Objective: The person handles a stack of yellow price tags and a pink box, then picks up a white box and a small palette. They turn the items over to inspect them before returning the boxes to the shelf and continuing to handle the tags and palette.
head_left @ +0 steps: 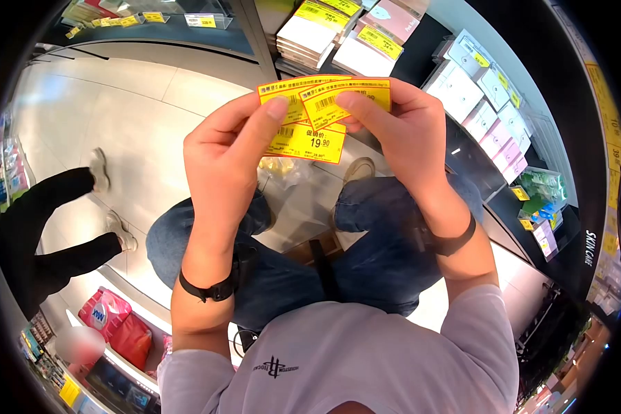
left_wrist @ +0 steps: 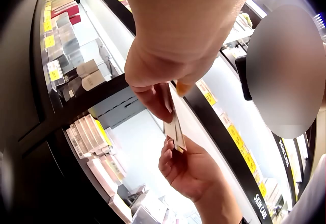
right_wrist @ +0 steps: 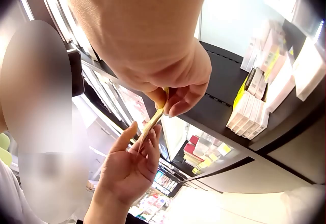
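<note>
Several yellow price labels with red edges [head_left: 310, 146] overlap like a fan in the head view, one reading 19.90. The left hand [head_left: 224, 148] pinches their left side, thumb on top. At the right side, the right hand [head_left: 410, 131] pinches the uppermost label between thumb and fingers. Seen edge-on in the left wrist view, the labels [left_wrist: 173, 129] run between the left hand [left_wrist: 170, 56] and the right hand [left_wrist: 196, 170]. The right wrist view shows the thin label edges [right_wrist: 150, 126] between both hands; their printed faces are hidden there.
Stacked boxes [head_left: 309, 38] with yellow tags stand on a shelf beyond the hands. More white and pink boxes [head_left: 486, 114] line the right shelf. Another person's legs [head_left: 55, 200] are at the left. Red packages [head_left: 117, 324] lie at lower left.
</note>
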{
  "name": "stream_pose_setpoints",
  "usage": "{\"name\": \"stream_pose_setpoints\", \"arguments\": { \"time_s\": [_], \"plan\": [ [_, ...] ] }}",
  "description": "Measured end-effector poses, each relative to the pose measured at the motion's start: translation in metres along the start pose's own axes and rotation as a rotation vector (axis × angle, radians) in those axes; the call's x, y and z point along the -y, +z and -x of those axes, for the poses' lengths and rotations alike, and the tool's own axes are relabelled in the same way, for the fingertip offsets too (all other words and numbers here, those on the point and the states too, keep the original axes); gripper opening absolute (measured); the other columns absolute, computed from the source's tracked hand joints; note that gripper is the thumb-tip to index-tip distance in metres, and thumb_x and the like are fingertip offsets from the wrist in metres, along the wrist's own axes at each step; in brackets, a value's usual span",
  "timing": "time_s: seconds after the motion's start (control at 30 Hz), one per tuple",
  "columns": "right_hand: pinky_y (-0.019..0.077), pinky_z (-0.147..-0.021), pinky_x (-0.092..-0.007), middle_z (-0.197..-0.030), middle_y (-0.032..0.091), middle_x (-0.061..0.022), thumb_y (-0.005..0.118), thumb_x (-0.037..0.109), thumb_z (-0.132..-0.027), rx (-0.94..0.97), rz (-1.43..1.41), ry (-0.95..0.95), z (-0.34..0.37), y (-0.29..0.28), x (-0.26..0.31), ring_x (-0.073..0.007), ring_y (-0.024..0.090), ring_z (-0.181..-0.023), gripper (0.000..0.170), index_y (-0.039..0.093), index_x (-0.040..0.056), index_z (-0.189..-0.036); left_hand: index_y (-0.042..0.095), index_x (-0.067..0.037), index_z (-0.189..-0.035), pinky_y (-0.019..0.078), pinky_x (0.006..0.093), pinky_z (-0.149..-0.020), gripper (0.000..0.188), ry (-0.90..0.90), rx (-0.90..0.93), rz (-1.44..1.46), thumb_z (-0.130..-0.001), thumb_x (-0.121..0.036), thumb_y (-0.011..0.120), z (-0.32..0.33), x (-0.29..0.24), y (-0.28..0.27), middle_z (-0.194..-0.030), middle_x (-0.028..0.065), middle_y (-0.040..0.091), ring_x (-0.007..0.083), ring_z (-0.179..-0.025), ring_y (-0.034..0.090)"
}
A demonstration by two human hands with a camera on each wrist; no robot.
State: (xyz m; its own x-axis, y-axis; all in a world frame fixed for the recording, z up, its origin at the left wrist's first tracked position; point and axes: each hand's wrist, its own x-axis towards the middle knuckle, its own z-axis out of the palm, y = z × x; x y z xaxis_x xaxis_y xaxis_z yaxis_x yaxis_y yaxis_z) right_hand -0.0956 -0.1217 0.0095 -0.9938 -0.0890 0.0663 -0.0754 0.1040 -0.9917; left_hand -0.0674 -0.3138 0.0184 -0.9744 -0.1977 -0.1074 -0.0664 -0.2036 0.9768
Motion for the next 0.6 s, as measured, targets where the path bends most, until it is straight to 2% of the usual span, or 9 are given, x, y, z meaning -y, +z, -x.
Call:
{"name": "stream_pose_setpoints", "arguments": {
  "time_s": [0.1, 0.2, 0.33, 0.4, 0.43, 0.5, 0.6],
  "plan": [
    [0.0522, -0.058, -0.0206, -0.081, 0.071, -0.0101, 0.070, 0.010, -0.088, -0.022, -0.036, 0.001, -0.0004, 0.0015, 0.0002, -0.0086, 0.063, -0.064, 0.021, 0.070, -0.0058, -0.102, 0.069, 0.007, -0.101, 0.0463, 0.0183, -0.063, 0.023, 0.046, 0.053, -0.060, -0.090, -0.013, 0.070, -0.0002, -0.0001, -0.0015, -0.082, 0.0045, 0.068, 0.0052, -0.072, 0.059],
    [0.0532, -0.062, -0.0215, -0.082, 0.071, -0.0100, 0.068, 0.011, -0.090, -0.008, -0.195, 0.038, -0.0013, 0.0005, 0.0023, -0.0088, 0.063, -0.066, 0.022, 0.070, -0.0057, -0.103, 0.069, 0.007, -0.096, 0.0467, 0.0181, -0.061, 0.021, 0.028, 0.002, -0.016, -0.089, -0.012, 0.071, -0.0021, -0.0021, -0.0033, -0.081, 0.0060, 0.068, 0.0054, -0.069, 0.060],
    [0.0532, -0.063, -0.0222, -0.083, 0.071, -0.0099, 0.066, 0.013, -0.092, 0.010, -0.240, 0.086, -0.0012, -0.0009, 0.0046, -0.0090, 0.063, -0.067, 0.022, 0.070, -0.0058, -0.102, 0.069, 0.007, -0.093, 0.0473, 0.0185, -0.060, 0.019, 0.059, -0.018, -0.004, -0.089, -0.012, 0.071, -0.0036, -0.0008, -0.0038, -0.080, 0.0070, 0.068, 0.0058, -0.067, 0.060],
    [0.0507, -0.066, -0.0254, -0.084, 0.069, -0.0114, 0.062, 0.016, -0.095, 0.045, -0.228, 0.122, -0.0010, -0.0020, 0.0047, -0.0139, 0.062, -0.068, 0.026, 0.067, -0.0067, -0.107, 0.069, 0.007, -0.093, 0.0473, 0.0186, -0.060, 0.019, 0.060, -0.016, 0.017, -0.089, -0.012, 0.071, -0.0040, -0.0008, -0.0033, -0.079, 0.0070, 0.068, 0.0058, -0.067, 0.060],
    [0.0507, -0.066, -0.0254, -0.084, 0.069, -0.0114, 0.062, 0.016, -0.095, 0.044, -0.227, 0.122, -0.0014, -0.0020, 0.0047, -0.0139, 0.062, -0.068, 0.026, 0.067, -0.0067, -0.107, 0.069, 0.007, -0.093, 0.0472, 0.0184, -0.061, 0.019, 0.064, -0.017, 0.010, -0.089, -0.011, 0.071, -0.0045, -0.0006, -0.0037, -0.079, 0.0069, 0.068, 0.0057, -0.067, 0.060],
    [0.0511, -0.060, -0.0215, -0.078, 0.070, -0.0091, 0.067, 0.015, -0.092, 0.021, -0.245, 0.101, -0.0027, -0.0011, 0.0045, -0.0084, 0.062, -0.064, 0.022, 0.071, -0.0054, -0.100, 0.068, 0.007, -0.094, 0.0471, 0.0183, -0.061, 0.019, 0.067, -0.017, 0.004, -0.089, -0.011, 0.071, -0.0054, -0.0005, -0.0047, -0.079, 0.0068, 0.068, 0.0056, -0.068, 0.060],
    [0.0490, -0.058, -0.0207, -0.075, 0.069, -0.0083, 0.068, 0.017, -0.091, -0.003, -0.205, 0.112, -0.0041, 0.0015, 0.0029, -0.0076, 0.060, -0.061, 0.022, 0.071, -0.0052, -0.096, 0.068, 0.007, -0.095, 0.0469, 0.0179, -0.062, 0.020, 0.086, -0.002, -0.033, -0.089, -0.011, 0.071, -0.0059, -0.0007, -0.0041, -0.080, 0.0067, 0.068, 0.0054, -0.069, 0.060]
  ]
}}
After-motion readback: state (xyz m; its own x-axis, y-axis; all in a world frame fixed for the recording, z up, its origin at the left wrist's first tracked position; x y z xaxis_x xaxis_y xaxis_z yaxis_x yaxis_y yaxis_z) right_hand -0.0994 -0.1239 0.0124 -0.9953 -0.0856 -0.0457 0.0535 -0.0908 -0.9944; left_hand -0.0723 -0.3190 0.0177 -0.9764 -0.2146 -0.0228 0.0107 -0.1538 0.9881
